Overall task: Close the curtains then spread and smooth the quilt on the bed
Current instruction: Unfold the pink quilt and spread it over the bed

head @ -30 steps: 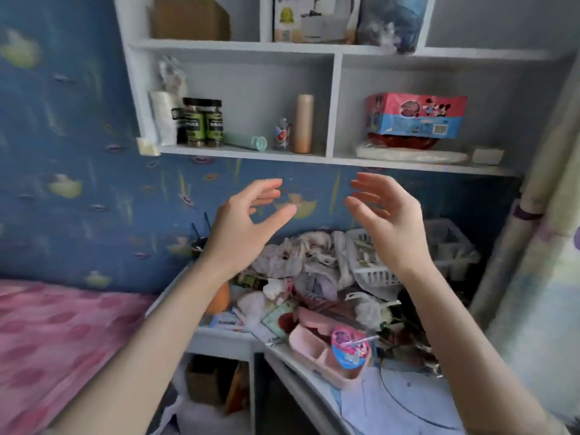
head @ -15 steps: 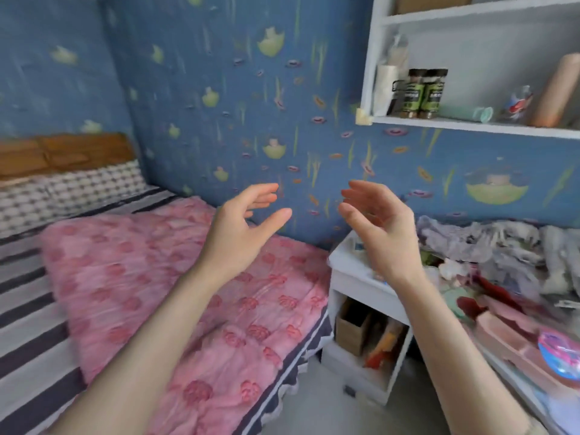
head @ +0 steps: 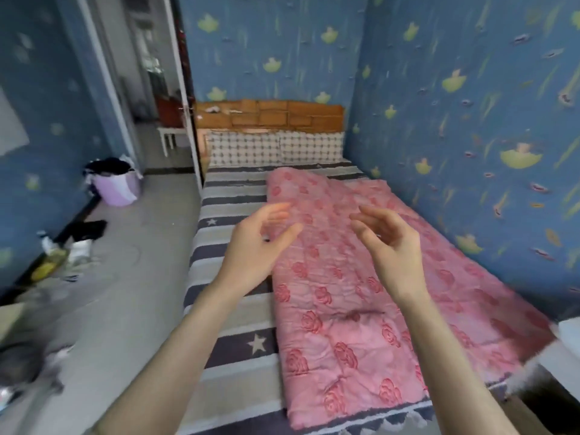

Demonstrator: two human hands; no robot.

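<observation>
A pink quilt (head: 351,287) with a rose pattern lies folded lengthwise along the right side of the bed (head: 232,315), against the blue wall. The bed's left half shows its striped, star-printed sheet. My left hand (head: 257,246) hovers above the quilt's left edge, fingers apart and empty. My right hand (head: 389,243) is raised over the middle of the quilt, fingers loosely curled, holding nothing. Neither hand touches the fabric. No curtains are in view.
Two checked pillows (head: 276,147) lean on a wooden headboard (head: 270,116). An open doorway (head: 150,89) stands left of the bed. A purple basket (head: 117,186) and scattered items (head: 59,252) sit on the floor at left. A white cabinet corner (head: 565,350) is at right.
My view has swung left from the cluttered desk and shelves to the whole bed. Both hands stay raised and empty, the same distance apart.
</observation>
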